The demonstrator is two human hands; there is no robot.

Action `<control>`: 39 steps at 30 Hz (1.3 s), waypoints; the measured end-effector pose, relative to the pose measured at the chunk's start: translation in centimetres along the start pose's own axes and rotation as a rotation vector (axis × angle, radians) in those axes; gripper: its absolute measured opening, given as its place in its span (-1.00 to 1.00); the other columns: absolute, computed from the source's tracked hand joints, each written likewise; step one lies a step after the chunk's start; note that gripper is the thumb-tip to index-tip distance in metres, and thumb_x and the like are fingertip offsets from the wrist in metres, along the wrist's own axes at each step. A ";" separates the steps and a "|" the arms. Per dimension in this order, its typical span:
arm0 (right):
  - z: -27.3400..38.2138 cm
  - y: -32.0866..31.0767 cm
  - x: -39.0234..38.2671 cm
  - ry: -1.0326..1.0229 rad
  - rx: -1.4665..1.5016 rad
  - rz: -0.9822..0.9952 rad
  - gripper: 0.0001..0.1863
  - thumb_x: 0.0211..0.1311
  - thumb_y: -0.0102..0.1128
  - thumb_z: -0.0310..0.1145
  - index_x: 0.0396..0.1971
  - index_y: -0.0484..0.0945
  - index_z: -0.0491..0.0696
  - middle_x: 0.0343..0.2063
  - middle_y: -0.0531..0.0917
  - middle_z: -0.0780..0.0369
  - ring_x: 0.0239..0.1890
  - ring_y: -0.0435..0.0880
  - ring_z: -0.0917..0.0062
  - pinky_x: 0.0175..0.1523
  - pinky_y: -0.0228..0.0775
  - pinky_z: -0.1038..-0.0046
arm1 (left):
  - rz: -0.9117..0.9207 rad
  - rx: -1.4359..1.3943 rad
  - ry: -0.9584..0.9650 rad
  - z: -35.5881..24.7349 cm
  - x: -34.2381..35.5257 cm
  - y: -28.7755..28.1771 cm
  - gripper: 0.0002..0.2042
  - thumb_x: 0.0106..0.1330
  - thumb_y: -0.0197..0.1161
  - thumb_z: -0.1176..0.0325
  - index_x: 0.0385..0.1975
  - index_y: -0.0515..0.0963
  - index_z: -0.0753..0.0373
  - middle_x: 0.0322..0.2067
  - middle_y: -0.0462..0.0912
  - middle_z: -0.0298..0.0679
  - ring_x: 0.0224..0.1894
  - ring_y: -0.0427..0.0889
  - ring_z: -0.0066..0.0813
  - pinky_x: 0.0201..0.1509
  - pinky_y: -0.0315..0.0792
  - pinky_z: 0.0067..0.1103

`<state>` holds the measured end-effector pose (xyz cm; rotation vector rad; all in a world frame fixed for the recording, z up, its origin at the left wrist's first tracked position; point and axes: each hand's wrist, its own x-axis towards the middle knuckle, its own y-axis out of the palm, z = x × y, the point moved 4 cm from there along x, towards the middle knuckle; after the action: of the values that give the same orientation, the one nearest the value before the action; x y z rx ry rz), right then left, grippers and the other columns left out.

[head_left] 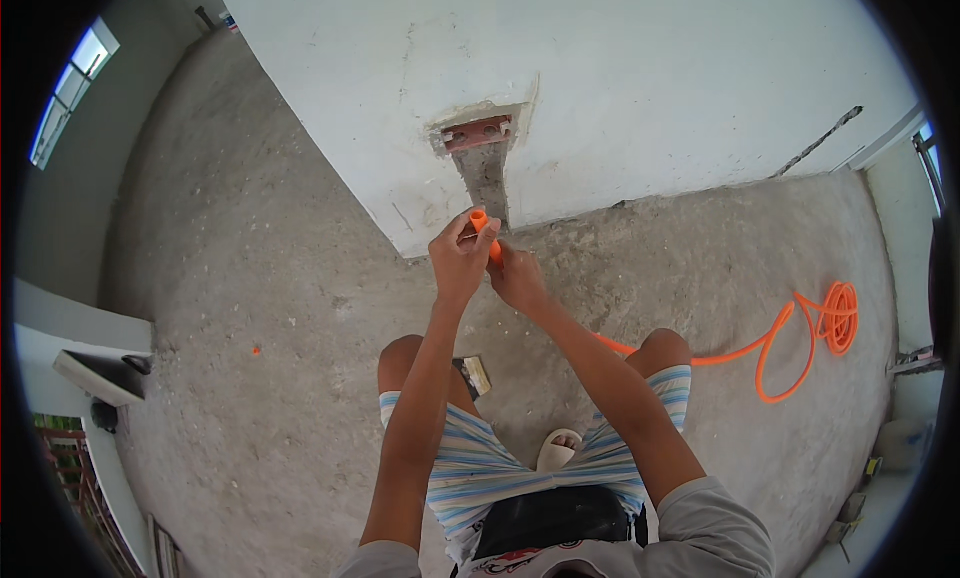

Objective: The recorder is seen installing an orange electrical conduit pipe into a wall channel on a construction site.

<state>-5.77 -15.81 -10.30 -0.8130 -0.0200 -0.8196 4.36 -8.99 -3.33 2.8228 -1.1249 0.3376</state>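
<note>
Both hands are up in front of the wall, closed around an orange flexible conduit tube (479,219). My left hand (460,258) pinches it near the open end, thumb and fingers on either side of the mouth. Just below and to the right, my right hand (517,280) grips the tube lower down. The conduit runs on behind my right forearm and over the floor to a loose coil (840,318) at the right. Straight ahead, a red-brown junction box (477,133) sits in a cut-out in the white wall. A rough channel (488,183) drops from it toward the floor.
A flat tool (473,376), its kind unclear, lies on the concrete floor between my knees. A small orange scrap (256,351) is farther left. A dark groove (820,141) marks the wall at right. The white wall's corner (400,253) stands left of my hands.
</note>
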 end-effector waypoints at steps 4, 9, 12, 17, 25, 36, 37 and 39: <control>0.3 0.9 -0.6 0.077 -0.165 -0.096 -0.77 0.19 0.20 -0.25 -0.38 0.42 -0.10 -0.59 0.61 0.03 -0.51 0.61 0.03 -0.44 0.42 0.08 | -0.214 0.110 0.125 -0.9 -0.7 -0.3 -0.72 0.16 0.40 0.36 -0.25 0.62 0.47 -0.36 0.68 -0.16 -0.35 0.68 -0.54 -0.26 0.56 -0.65; 0.2 1.5 0.4 0.117 -0.211 -0.136 -0.74 0.19 0.20 -0.23 -0.34 0.42 -0.10 -0.56 0.62 0.03 -0.50 0.61 0.04 -0.45 0.41 0.08 | -0.269 0.020 0.013 -0.4 0.2 -0.6 -0.72 0.15 0.41 0.38 -0.26 0.62 0.47 -0.39 0.68 -0.15 -0.36 0.68 -0.55 -0.27 0.54 -0.67; 0.4 1.9 1.0 0.036 -0.140 -0.047 -0.73 0.22 0.19 -0.26 -0.23 0.44 -0.13 -0.51 0.63 0.06 -0.45 0.66 0.20 -0.40 0.46 0.24 | -0.274 0.073 0.040 -0.3 1.8 -1.0 -0.73 0.14 0.41 0.37 -0.27 0.63 0.47 -0.41 0.68 -0.16 -0.37 0.67 -0.56 -0.27 0.52 -0.68; 1.1 2.5 2.1 0.147 0.798 -0.024 -0.72 0.28 0.16 -0.35 -0.11 0.47 -0.20 -0.38 0.62 0.19 -0.34 0.56 0.60 -0.30 0.40 0.48 | -0.249 0.229 0.018 -0.4 5.1 -0.6 -0.72 0.15 0.40 0.31 -0.30 0.64 0.43 -0.43 0.69 -0.16 -0.39 0.66 -0.59 -0.31 0.50 -0.67; -0.1 1.8 7.2 0.208 0.449 -0.182 -0.78 0.16 0.22 -0.38 -0.23 0.54 -0.15 -0.54 0.61 0.03 -0.46 0.63 0.20 -0.36 0.41 0.29 | -0.181 0.678 0.339 -4.3 7.8 0.3 -0.68 0.25 0.24 0.22 -0.04 0.52 0.19 -0.49 0.70 -0.15 -0.45 0.70 -0.19 -0.32 0.54 -0.37; -1.6 2.1 10.6 0.038 0.149 -0.376 -0.75 0.11 0.23 -0.38 -0.19 0.55 -0.09 -0.54 0.59 -0.01 -0.46 0.59 0.02 -0.41 0.37 0.10 | 0.182 1.455 0.255 -7.0 10.2 0.1 -0.55 0.22 0.20 0.20 0.13 0.40 0.09 -0.54 0.65 -0.05 -0.46 0.68 -0.02 -0.36 0.55 -0.24; -1.5 2.1 10.4 0.013 0.151 -0.407 -0.75 0.10 0.24 -0.38 -0.19 0.54 -0.08 -0.55 0.59 0.00 -0.47 0.59 0.03 -0.42 0.38 0.11 | 0.197 1.497 0.256 -7.1 10.4 0.1 -0.54 0.21 0.21 0.21 0.14 0.41 0.09 -0.53 0.65 -0.04 -0.45 0.68 -0.01 -0.36 0.56 -0.24; -1.4 2.1 10.1 -0.006 0.159 -0.438 -0.74 0.10 0.24 -0.37 -0.19 0.54 -0.08 -0.55 0.59 0.02 -0.48 0.59 0.04 -0.43 0.38 0.11 | 0.239 1.527 0.272 -7.3 11.0 0.0 -0.53 0.21 0.22 0.19 0.14 0.41 0.10 -0.51 0.66 -0.05 -0.42 0.67 0.00 -0.31 0.56 -0.24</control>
<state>2.32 -22.37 -9.43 -0.6677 -0.2731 -1.2116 10.86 -15.22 6.35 3.3376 -1.4792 2.3797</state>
